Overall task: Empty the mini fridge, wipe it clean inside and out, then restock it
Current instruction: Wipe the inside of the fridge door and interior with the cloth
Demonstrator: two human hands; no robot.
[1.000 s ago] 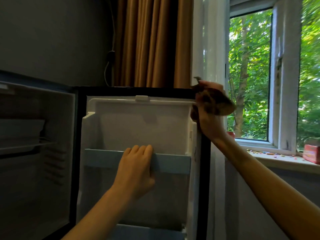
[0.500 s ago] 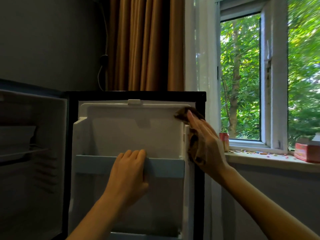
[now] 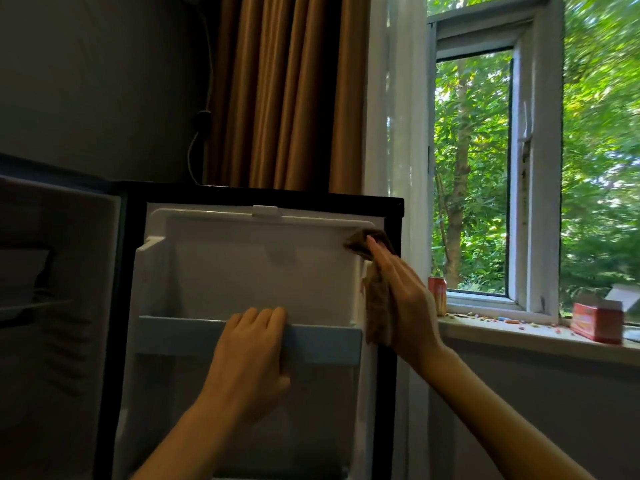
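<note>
A dim room with a grey wall, a brown curtain (image 3: 287,91) and a bright window (image 3: 474,168) full of green trees lies behind the open mini fridge door (image 3: 242,271), whose white inner liner faces the camera. Left of the door, the fridge cabinet (image 3: 59,306) stands open and in shadow; its shelves look bare, though the dark hides detail.

The left hand (image 3: 252,355) holds the shelf rail (image 3: 322,339) that crosses the middle of the door, its grip curled over the rail's top edge with the fingers hooked behind it. The right hand (image 3: 405,299) is at the door's right edge, its grip flat and the fingers straight and pressed together, pushing a brown cloth (image 3: 377,313) against the liner. The cloth runs from the door's upper right corner down to the level of the rail.

Right of the door, a windowsill (image 3: 519,334) carries a red can (image 3: 437,294), a red box (image 3: 595,322) and scattered small coloured bits.
</note>
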